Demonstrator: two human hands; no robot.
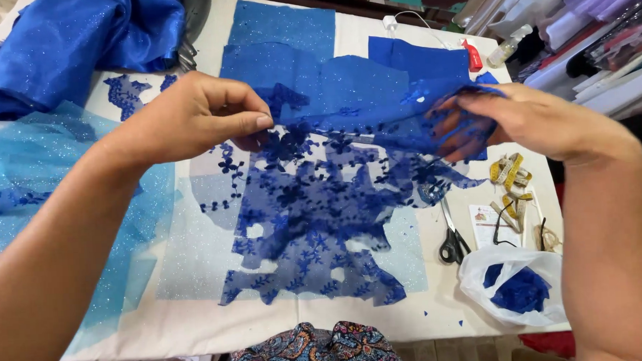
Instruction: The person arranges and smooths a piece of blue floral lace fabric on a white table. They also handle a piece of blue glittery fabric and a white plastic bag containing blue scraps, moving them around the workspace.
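**Inspector:** Report the hands.

**Assistant:** Left hand (191, 117) pinches the edge of a blue floral lace piece (315, 202) between thumb and forefinger. Right hand (525, 123) grips the opposite edge; its fingers (451, 137) are curled under the lace and show only dimly through it. The lace is stretched between both hands, lifted above the middle of the bench (198, 327), its lower part draping onto pale glitter fabric (195, 256).

**Inspector:** Surroundings?

**Assistant:** Right of the lace: black-handled scissors (451, 240), a yellow tape measure (509, 174) in a loose tangle, a white plastic bag (513, 284) holding blue scraps. Far side: flat blue fabric panels (287, 32). Far left: a shiny blue satin heap (67, 43), cut off by the frame. Left: light blue tulle (22, 177).

**Inspector:** Anything unclear?

**Assistant:** Items at far right are blurred and cropped; a patterned garment (313, 351) at the near edge is partly out of view.
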